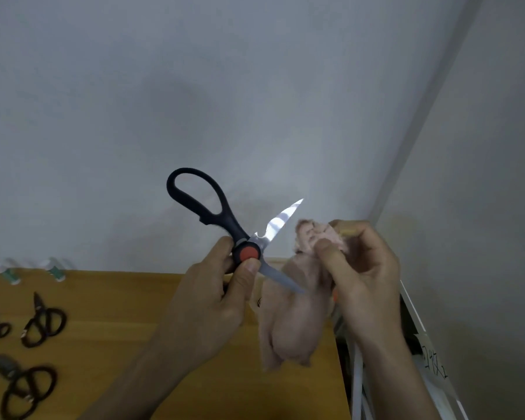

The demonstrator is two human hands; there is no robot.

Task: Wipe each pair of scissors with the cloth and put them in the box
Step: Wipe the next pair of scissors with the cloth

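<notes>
Open scissors (225,225) in left hand (212,295), cloth (294,316) in right hand (367,274) beside them, three scissors (43,321) on table (128,298) far left.

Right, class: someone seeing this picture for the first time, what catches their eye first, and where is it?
The black-handled scissors, blades spread, held up mid-frame by the left hand at the red pivot. Beside them the right hand bunches a pink cloth. Three dark scissors lie on the wooden table, lower left.

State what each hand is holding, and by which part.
The left hand grips the black-handled scissors at the red pivot, blades open. The right hand pinches the pink cloth by its bunched top.
</notes>
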